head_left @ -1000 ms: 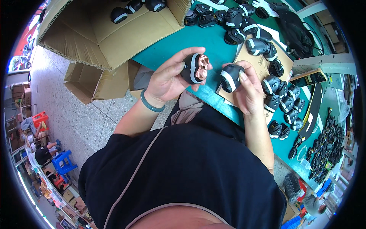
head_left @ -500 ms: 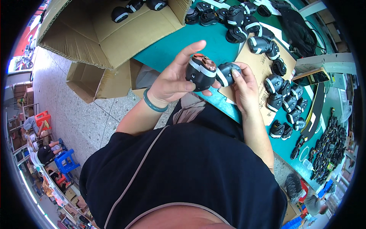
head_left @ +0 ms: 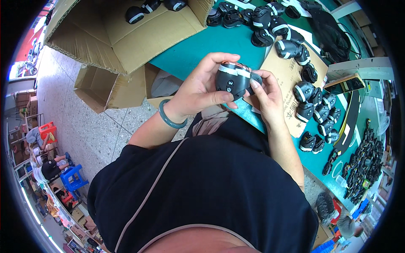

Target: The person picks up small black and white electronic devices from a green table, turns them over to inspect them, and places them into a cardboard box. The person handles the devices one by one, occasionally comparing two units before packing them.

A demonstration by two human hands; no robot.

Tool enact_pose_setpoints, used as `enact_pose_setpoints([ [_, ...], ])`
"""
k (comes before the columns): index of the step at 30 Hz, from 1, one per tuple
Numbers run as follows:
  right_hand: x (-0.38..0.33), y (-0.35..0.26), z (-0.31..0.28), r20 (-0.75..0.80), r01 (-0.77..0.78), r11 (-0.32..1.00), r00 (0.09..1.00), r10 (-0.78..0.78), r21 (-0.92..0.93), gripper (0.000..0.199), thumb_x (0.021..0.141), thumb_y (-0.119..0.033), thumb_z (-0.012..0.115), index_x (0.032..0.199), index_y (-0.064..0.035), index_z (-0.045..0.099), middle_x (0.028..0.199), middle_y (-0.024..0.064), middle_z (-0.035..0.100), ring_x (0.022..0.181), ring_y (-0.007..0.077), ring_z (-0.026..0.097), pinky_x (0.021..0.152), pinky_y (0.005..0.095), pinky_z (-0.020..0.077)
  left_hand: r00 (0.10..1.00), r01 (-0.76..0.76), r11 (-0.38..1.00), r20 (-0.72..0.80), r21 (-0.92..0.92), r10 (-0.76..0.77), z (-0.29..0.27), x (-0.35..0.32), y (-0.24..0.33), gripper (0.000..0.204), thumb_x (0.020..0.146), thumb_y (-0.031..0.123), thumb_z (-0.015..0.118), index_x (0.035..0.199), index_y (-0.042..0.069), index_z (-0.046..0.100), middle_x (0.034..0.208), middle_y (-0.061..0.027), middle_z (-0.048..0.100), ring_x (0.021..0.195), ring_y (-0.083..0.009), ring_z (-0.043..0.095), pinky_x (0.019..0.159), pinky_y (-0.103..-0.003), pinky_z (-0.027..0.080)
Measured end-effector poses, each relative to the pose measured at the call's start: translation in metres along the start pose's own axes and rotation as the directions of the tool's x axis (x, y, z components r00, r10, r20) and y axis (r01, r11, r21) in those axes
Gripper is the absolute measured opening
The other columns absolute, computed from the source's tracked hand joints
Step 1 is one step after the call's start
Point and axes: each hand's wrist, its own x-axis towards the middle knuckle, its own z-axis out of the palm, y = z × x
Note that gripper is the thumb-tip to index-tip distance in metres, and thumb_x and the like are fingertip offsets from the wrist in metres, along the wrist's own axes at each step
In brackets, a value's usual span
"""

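Note:
Above the table's near edge, my left hand (head_left: 196, 92) is closed around a rounded black shell (head_left: 237, 84) with a pale band. Two small round marked buttons show on its face, and a strip of copper colour at its top. My right hand (head_left: 272, 95) pinches a smaller dark rounded piece (head_left: 255, 77) against the shell's right side. Fingers cover most of that piece, so I cannot tell whether the two are joined. A grey-green bangle (head_left: 171, 116) circles my left wrist.
Several similar black banded shells (head_left: 304, 92) lie on flattened cardboard (head_left: 291, 107) and the green table (head_left: 177, 59). An open cardboard box (head_left: 139, 46) at the far left holds some more. Small dark parts (head_left: 365, 164) are heaped at the right. People sit at the left.
The black shell has turned in my left hand and moved slightly right, bringing its buttons into view. The smaller piece is now mostly hidden behind the shell and my right fingers.

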Motion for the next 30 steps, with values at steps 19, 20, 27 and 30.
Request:
enact_pose_setpoints([
  [19, -0.004, 0.006, -0.002, 0.059, 0.088, 0.995, 0.995, -0.085, -0.043, 0.03, 0.088, 0.001, 0.061, 0.115, -0.0033, 0.048, 0.12, 0.0088, 0.051, 0.106, 0.0128, 0.055, 0.083, 0.0214, 0.0469, 0.9, -0.14, 0.974, -0.387, 0.177, 0.2, -0.057, 0.005, 0.032, 0.064, 0.085, -0.001, 0.06, 0.141, 0.007, 0.029, 0.125, -0.0176, 0.049, 0.112, -0.0304, 0.058, 0.091, -0.038, 0.053],
  [20, -0.005, 0.005, -0.001, 0.053, 0.091, 0.995, 0.995, -0.088, -0.048, 0.03, 0.088, 0.001, 0.061, 0.115, -0.0032, 0.048, 0.12, 0.009, 0.051, 0.105, 0.0125, 0.055, 0.081, 0.0206, 0.0473, 0.911, -0.149, 0.971, -0.355, 0.187, 0.209, -0.053, 0.005, 0.03, 0.065, 0.085, -0.002, 0.06, 0.141, 0.007, 0.03, 0.126, -0.0178, 0.049, 0.114, -0.0307, 0.057, 0.094, -0.039, 0.051],
  [27, -0.006, 0.002, 0.002, 0.041, 0.077, 0.993, 0.996, -0.074, -0.086, 0.031, 0.087, 0.001, 0.064, 0.113, -0.004, 0.049, 0.12, 0.0071, 0.049, 0.097, 0.0088, 0.055, 0.066, 0.0181, 0.0484, 0.953, -0.247, 0.893, -0.074, 0.375, 0.294, -0.039, 0.009, 0.015, 0.06, 0.079, -0.009, 0.061, 0.133, 0.005, 0.038, 0.126, -0.016, 0.051, 0.121, -0.0296, 0.052, 0.102, -0.042, 0.044],
  [30, -0.006, 0.001, 0.003, 0.041, 0.073, 0.995, 0.997, -0.07, -0.068, 0.031, 0.087, 0.001, 0.064, 0.113, -0.0039, 0.049, 0.121, 0.0073, 0.049, 0.097, 0.0089, 0.054, 0.065, 0.018, 0.0481, 0.948, -0.286, 0.859, -0.001, 0.424, 0.317, -0.036, 0.01, 0.014, 0.057, 0.078, -0.01, 0.061, 0.129, 0.004, 0.04, 0.125, -0.016, 0.052, 0.121, -0.0295, 0.052, 0.103, -0.041, 0.043],
])
